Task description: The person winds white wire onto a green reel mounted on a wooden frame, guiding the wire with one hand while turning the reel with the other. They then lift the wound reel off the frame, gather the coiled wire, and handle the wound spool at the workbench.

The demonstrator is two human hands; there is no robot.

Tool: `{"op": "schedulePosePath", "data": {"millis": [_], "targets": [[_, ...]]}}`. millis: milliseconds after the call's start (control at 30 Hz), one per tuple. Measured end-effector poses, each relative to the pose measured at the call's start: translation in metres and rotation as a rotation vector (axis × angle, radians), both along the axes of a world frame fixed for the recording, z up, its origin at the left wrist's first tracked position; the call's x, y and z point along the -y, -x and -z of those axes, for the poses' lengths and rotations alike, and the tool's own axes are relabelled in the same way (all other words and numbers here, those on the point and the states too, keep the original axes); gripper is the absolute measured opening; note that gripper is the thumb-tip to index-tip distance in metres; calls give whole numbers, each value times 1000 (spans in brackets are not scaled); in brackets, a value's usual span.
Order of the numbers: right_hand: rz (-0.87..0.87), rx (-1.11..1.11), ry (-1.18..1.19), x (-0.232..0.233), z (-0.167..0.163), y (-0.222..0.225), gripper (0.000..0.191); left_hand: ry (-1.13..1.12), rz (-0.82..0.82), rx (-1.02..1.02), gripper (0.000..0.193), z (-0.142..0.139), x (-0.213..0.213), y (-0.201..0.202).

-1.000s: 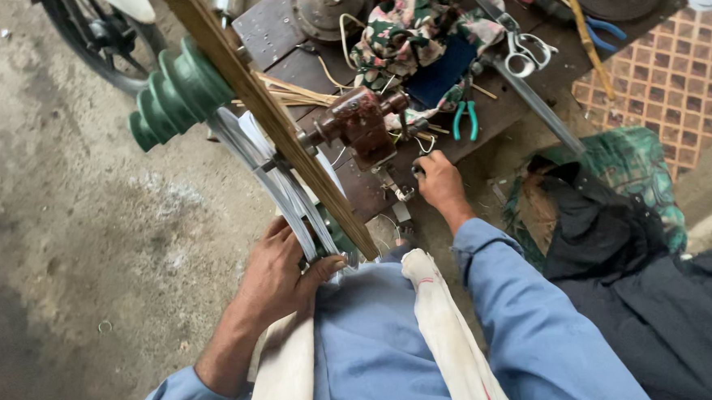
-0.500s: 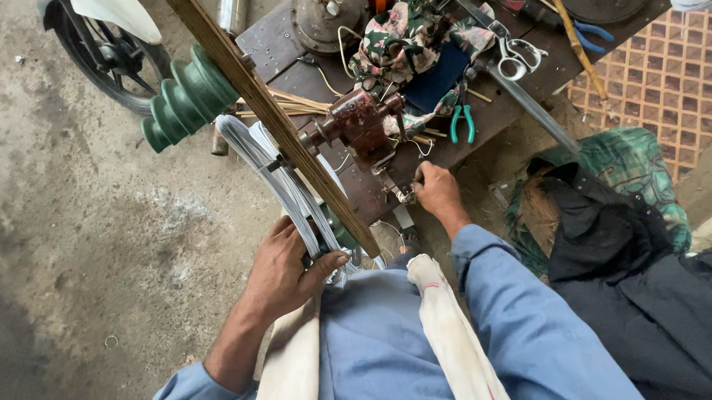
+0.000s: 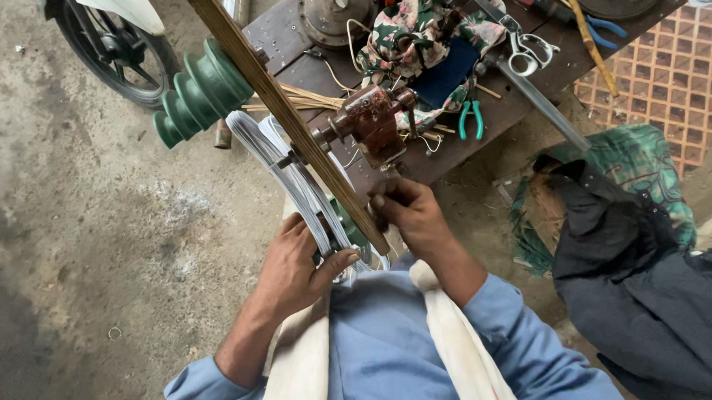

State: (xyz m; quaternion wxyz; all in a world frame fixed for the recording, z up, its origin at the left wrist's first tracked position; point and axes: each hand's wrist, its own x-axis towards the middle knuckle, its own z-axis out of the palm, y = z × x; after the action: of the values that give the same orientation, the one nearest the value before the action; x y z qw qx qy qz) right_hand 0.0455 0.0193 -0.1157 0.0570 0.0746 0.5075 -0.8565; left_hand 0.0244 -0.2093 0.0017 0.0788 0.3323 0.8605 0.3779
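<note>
Head view, looking down over a blue shirt with a cream cloth (image 3: 454, 343) draped round the neck. What's changed over the last second is mostly the framing: the whole rig sits lower and nearer the middle of the frame now, and more of the motorbike wheel (image 3: 112, 45) shows at upper left. The hands themselves have barely shifted.

Left hand (image 3: 296, 266) at lower centre is wrapped round the wire coil (image 3: 292, 176), fingers curled shut on the lower end of that grey-white bundle, thumb out toward the wooden bar (image 3: 280, 107). Same grip as a second ago as far as I can see. The coil runs from the hand up and left along the bar, ending just below the green stepped former (image 3: 203, 95).

Right hand (image 3: 412, 215) is just right of centre, fingers pinched closed on something small at the bar's lower end, right under the brown winder (image 3: 372, 124). It's slid down a touch from where it was, closer to the bar's tip. Can't make out what it's pinching, probably a handle or a wire end.

So it reads as steady winding work, not a new step. Pliers (image 3: 471, 117), scissors (image 3: 526, 51) and a flowery rag (image 3: 414, 28) sit on the tabletop (image 3: 275, 37) at the top; dark cloth (image 3: 636, 271) lies piled at right.
</note>
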Motion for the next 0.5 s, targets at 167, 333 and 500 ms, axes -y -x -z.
{"op": "schedulePosePath", "data": {"millis": [167, 333, 500], "targets": [[-32, 56, 32, 4, 18, 9, 14, 4, -4, 15, 47, 0, 2, 0], [21, -1, -40, 7, 22, 2, 11, 4, -4, 37, 48, -1, 2, 2], [-49, -45, -5, 8, 12, -4, 18, -1, -1, 22, 45, -1, 1, 3]]}}
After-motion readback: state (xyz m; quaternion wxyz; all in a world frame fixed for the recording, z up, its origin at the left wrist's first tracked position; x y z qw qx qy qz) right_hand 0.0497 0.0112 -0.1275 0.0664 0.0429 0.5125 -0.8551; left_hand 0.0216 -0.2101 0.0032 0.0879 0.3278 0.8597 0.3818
